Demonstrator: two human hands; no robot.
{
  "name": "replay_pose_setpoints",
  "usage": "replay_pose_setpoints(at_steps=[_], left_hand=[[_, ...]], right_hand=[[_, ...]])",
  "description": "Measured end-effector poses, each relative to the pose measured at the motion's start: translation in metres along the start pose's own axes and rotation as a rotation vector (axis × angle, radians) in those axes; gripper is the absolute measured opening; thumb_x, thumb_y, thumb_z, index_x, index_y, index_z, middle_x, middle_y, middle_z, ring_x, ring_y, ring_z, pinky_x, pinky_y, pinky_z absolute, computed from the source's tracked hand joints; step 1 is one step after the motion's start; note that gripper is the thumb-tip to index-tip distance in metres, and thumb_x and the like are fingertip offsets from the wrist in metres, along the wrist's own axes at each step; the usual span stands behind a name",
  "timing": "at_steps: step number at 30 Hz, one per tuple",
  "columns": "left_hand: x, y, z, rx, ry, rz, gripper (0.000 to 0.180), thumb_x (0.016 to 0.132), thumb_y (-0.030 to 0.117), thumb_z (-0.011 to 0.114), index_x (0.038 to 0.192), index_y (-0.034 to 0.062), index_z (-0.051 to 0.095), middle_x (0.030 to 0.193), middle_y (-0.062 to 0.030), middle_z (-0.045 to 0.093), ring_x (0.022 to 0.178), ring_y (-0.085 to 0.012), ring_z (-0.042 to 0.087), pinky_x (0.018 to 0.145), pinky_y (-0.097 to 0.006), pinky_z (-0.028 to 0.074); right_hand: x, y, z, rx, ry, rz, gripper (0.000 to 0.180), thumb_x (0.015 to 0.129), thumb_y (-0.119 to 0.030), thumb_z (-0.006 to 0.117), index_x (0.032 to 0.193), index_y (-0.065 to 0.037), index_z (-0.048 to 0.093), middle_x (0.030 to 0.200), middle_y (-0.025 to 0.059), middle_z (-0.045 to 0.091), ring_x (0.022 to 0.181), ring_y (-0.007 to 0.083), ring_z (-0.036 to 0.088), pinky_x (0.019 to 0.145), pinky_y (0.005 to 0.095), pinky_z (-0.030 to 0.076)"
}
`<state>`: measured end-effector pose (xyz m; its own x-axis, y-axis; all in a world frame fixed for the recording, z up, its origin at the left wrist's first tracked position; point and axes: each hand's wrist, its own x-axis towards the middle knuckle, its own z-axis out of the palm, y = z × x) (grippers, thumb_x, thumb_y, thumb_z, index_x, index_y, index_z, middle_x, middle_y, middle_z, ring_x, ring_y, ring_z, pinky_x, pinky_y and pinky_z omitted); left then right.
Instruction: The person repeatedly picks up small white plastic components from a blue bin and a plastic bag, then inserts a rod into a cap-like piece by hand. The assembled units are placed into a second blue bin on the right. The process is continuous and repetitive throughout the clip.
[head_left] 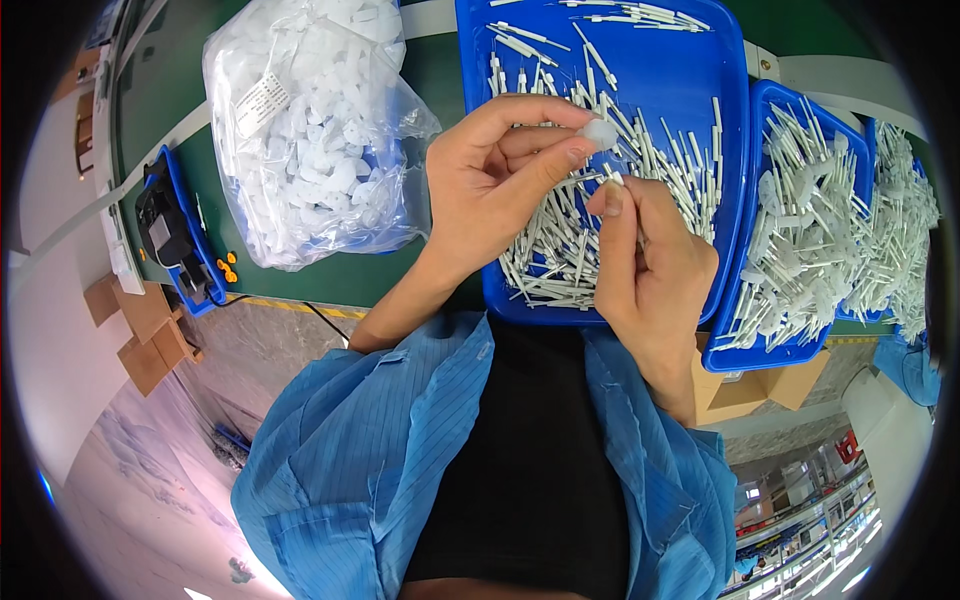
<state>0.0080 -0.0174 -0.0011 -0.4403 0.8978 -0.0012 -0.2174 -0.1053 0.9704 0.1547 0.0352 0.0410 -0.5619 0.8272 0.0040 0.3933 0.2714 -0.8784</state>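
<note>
My left hand point(500, 165) pinches a small translucent white plastic cap point(600, 134) between thumb and forefinger. Close below it, my right hand point(650, 240) is closed on a thin white stick-like part point(612, 176), most of it hidden by the fingers. Cap and stick are a short way apart. Both hands are over a large blue tray point(735, 100) where many thin white sticks point(560, 255) lie loose in heaps. To the left, a clear plastic bag point(330, 130) is filled with similar translucent white pieces.
On the right stand a second blue tray point(720, 352) and another beyond it, heaped with white sticks carrying translucent pieces. At the left, a small blue tray point(205, 240) holds a black device, beside orange bits point(228, 268). The green tabletop point(330, 285) ends near my body. Cardboard boxes point(755, 392) stand below.
</note>
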Motion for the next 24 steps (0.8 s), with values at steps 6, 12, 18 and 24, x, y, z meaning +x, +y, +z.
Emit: replay_pose_setpoints(at_steps=[6,12,18,24], left_hand=[[0.0,-0.003,-0.001,-0.004,-0.013,0.042,0.021,0.091,-0.009,0.061,0.112,-0.0062,0.06,0.11,-0.0185,0.069,0.102,-0.023,0.069,0.082,-0.029,0.058],[0.0,-0.005,-0.004,0.033,-0.037,0.092,0.022,0.091,-0.01,0.062,0.113,-0.005,0.06,0.112,-0.0173,0.067,0.103,-0.022,0.069,0.082,-0.029,0.058],[0.0,-0.005,-0.001,-0.001,-0.029,0.113,0.023,0.089,-0.01,0.063,0.112,-0.0052,0.06,0.11,-0.0168,0.067,0.102,-0.0215,0.069,0.082,-0.029,0.059],[0.0,-0.005,0.0,-0.039,-0.012,0.094,0.024,0.086,-0.011,0.066,0.109,-0.0065,0.062,0.109,-0.0154,0.068,0.103,-0.0213,0.069,0.083,-0.027,0.06]], right_hand=[[0.0,0.002,-0.001,0.012,-0.014,0.029,0.003,0.093,-0.004,0.062,0.094,-0.001,0.061,0.066,0.0078,0.067,0.049,0.016,0.065,0.044,0.0269,0.045],[0.003,-0.007,-0.01,0.033,-0.086,0.12,0.003,0.093,-0.004,0.062,0.093,-0.001,0.063,0.073,0.0078,0.071,0.052,0.0149,0.067,0.045,0.0255,0.047],[0.0,-0.006,-0.01,0.025,-0.034,0.063,0.003,0.092,-0.003,0.062,0.094,0.0,0.063,0.074,0.0079,0.071,0.055,0.0136,0.068,0.047,0.0241,0.048],[-0.003,-0.002,-0.009,-0.026,0.006,-0.008,0.007,0.091,-0.003,0.065,0.097,-0.001,0.063,0.071,0.0079,0.069,0.051,0.0157,0.066,0.046,0.0252,0.047]])
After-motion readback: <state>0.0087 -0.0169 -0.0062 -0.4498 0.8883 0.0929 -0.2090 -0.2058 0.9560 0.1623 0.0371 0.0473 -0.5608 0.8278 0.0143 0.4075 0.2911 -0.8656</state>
